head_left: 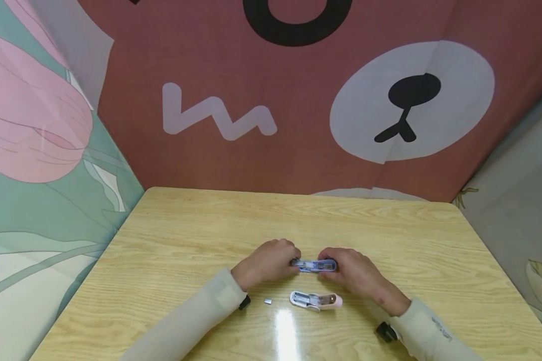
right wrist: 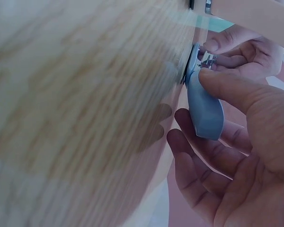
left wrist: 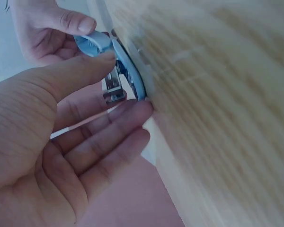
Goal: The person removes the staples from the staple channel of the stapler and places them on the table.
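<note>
Both hands hold a blue stapler [head_left: 315, 265], opened out, low over the wooden table. My left hand [head_left: 271, 261] grips its left end, where the metal magazine [left wrist: 114, 90] shows between thumb and fingers in the left wrist view. On the other end, my right hand [head_left: 356, 271] pinches the rounded blue handle [right wrist: 206, 111] with the thumb on top. A second stapler [head_left: 316, 301], white and pink, lies opened on the table just in front of the hands. Left of it lies a small silver piece [head_left: 268, 301] resembling a short strip of staples.
The light wooden table [head_left: 185, 220] reaches back to a red-brown printed cloth [head_left: 217, 165]. Floral cloths hang at the left and right sides. A bright glare streak [head_left: 286, 333] falls on the tabletop near the white and pink stapler.
</note>
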`<state>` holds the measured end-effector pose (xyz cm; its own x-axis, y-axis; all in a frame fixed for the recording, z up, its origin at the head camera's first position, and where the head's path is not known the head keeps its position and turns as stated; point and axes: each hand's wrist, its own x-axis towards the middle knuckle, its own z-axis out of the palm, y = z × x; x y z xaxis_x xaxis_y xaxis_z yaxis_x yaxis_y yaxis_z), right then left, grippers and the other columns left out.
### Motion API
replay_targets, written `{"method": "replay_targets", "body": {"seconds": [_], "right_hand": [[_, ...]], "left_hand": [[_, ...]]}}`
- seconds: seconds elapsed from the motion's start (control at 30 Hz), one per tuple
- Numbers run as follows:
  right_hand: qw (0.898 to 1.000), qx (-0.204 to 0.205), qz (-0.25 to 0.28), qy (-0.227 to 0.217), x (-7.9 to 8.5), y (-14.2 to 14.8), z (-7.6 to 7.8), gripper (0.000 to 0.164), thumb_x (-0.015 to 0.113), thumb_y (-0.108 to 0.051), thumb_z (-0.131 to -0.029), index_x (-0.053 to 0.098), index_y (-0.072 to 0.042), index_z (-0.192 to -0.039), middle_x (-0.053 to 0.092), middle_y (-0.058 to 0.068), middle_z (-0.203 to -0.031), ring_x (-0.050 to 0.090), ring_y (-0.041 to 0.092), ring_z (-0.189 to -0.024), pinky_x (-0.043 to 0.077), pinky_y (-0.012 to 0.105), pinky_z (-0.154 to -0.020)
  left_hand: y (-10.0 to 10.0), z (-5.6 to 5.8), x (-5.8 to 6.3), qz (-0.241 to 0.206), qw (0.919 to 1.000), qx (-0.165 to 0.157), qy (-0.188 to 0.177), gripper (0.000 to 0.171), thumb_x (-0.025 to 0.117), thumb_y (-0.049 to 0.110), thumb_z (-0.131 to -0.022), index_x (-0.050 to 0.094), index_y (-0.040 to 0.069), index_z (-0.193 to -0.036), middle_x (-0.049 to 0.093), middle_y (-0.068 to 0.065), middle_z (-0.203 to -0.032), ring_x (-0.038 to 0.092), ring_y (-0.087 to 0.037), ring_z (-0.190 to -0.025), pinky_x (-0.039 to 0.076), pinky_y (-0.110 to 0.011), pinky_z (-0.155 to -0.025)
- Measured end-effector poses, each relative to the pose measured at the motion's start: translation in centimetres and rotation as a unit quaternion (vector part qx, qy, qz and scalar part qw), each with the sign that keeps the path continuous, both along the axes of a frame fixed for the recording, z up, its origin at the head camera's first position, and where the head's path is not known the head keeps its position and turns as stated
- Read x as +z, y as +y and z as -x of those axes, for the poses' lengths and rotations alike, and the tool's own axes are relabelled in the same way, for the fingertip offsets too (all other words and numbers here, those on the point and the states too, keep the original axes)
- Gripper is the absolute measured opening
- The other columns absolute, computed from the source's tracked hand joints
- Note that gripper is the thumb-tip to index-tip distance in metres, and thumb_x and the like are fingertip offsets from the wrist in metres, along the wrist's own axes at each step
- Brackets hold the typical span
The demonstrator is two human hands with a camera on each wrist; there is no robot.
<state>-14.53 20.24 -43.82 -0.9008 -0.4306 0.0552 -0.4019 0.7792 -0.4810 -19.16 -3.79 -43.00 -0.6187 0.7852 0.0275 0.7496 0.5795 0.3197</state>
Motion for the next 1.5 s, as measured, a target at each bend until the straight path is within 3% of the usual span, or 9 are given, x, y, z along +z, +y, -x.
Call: {"method": "replay_targets", "body": {"seconds": [0.4,0.67,1.0,1.23,1.5], "right_hand": [[1.0,-0.001,-0.004,0.02,-0.1,0.1,-0.4,0.037,0.084,-0.03,-0.088,0.069,-0.014,-0.118,0.071,-0.009,-0.104,0.066,0.008,-0.089,0.054,0.035,-0.072],[1.0,0.014,0.003,0.019,0.0,0.2,-0.5,0.032,0.083,-0.024,-0.089,0.071,-0.012,-0.116,0.069,-0.009,-0.099,0.063,0.005,-0.082,0.052,0.029,-0.068],[1.0,0.014,-0.002,0.018,0.2,0.3,-0.3,0.026,0.082,-0.017,-0.089,0.073,-0.009,-0.112,0.07,-0.006,-0.098,0.058,0.002,-0.077,0.05,0.028,-0.065],[1.0,0.015,0.004,-0.009,0.3,0.2,-0.2,0.025,0.081,-0.016,-0.09,0.074,-0.008,-0.113,0.07,-0.006,-0.097,0.055,0.002,-0.072,0.048,0.026,-0.064],[1.0,0.022,0.012,-0.005,0.3,0.3,-0.1,0.024,0.082,-0.014,-0.09,0.074,-0.007,-0.111,0.071,-0.004,-0.097,0.055,0.001,-0.07,0.048,0.025,-0.061]], "left_hand": [[0.2,-0.5,0.1,0.027,0.9969,0.003,0.074,0.013,0.071,0.027,-0.097,0.07,0.019,-0.087,0.054,0.008,-0.079,0.046,-0.006,-0.062,0.039,-0.023,-0.052],[0.4,-0.3,-0.1,0.024,0.9888,-0.081,0.123,0.009,0.071,0.021,-0.1,0.079,0.023,-0.1,0.059,0.01,-0.086,0.046,-0.001,-0.066,0.041,-0.018,-0.058],[0.5,0.2,0.2,0.087,0.9698,-0.157,0.165,0.011,0.07,0.024,-0.101,0.08,0.024,-0.106,0.063,0.009,-0.09,0.049,0.0,-0.067,0.044,-0.017,-0.061],[0.2,0.4,0.4,0.106,0.9558,-0.185,0.202,0.009,0.07,0.025,-0.1,0.079,0.025,-0.099,0.062,0.011,-0.087,0.049,0.001,-0.064,0.044,-0.019,-0.06],[-0.1,0.6,0.3,0.096,0.9589,-0.184,0.193,0.008,0.072,0.024,-0.099,0.08,0.024,-0.097,0.062,0.012,-0.087,0.048,0.001,-0.064,0.044,-0.019,-0.061]]}}
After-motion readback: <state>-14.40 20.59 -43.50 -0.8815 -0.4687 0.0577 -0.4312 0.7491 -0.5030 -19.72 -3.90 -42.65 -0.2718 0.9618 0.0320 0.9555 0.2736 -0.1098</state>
